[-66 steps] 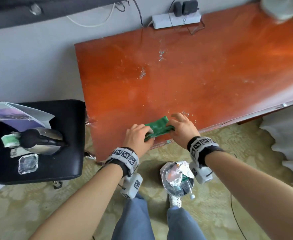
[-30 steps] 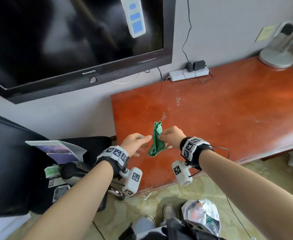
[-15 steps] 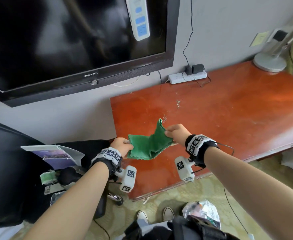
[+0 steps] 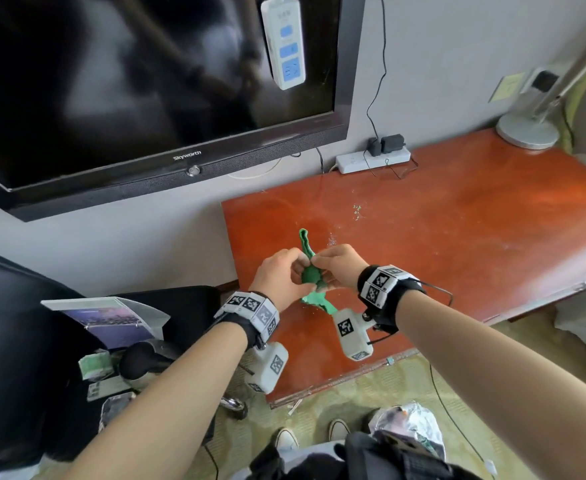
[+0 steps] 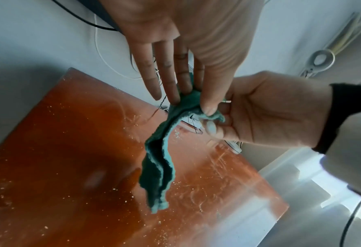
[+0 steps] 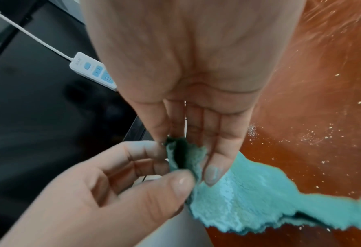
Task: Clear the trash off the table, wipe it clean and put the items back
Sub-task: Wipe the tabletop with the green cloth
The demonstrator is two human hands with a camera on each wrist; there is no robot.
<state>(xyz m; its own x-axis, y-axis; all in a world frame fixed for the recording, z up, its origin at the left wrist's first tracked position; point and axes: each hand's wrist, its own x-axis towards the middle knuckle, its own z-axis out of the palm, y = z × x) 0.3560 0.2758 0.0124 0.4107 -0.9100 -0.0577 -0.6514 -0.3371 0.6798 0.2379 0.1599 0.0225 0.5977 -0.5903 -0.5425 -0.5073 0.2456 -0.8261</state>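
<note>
While both hands met above the desk's [image 4: 457,244] near left corner, the left hand [image 4: 279,278] and right hand [image 4: 340,263] each pinched the green cloth [image 4: 310,275], hanging bunched. Folding it into a flat pad would best catch the crumbs [image 4: 356,211] beyond.

Red-brown table [image 4: 457,237]: scattered crumbs [image 4: 356,209], white power strip [image 4: 371,161], lamp base [image 4: 527,131].

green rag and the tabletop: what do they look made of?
Green rag: soft napped cloth, probably microfibre or terry; fuzzy pile, limp folds, ragged edge.
Tabletop: reddish-brown wood or wood-look veneer, glossy lacquered; it shows sheen, fine scratches and pale crumbs.
</note>
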